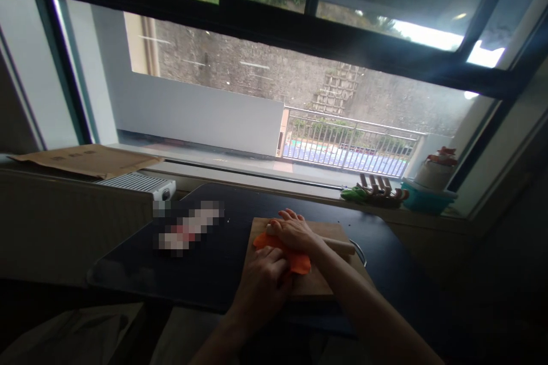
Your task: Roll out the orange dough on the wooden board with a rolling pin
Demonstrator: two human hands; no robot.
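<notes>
A flat orange sheet of clay or dough (300, 264) lies on a wooden board (274, 291). Across the board, behind the sheet, runs a pale wooden rolling pin (338, 246). My right hand (295, 232) rests on top of the pin with its fingers stretched forward; the palm hides part of it. My left hand (268, 268) is curled at the sheet's near left edge, its fingertips closed against the orange material and partly hidden in shadow.
The board sits on a dark table (205, 279), with a metal handle (358, 252) at its right. A blurred-out item (188, 229) lies to the left. A brown envelope (92, 159) rests by the window. A teal box (428, 197) and a green object (354, 195) stand on the sill.
</notes>
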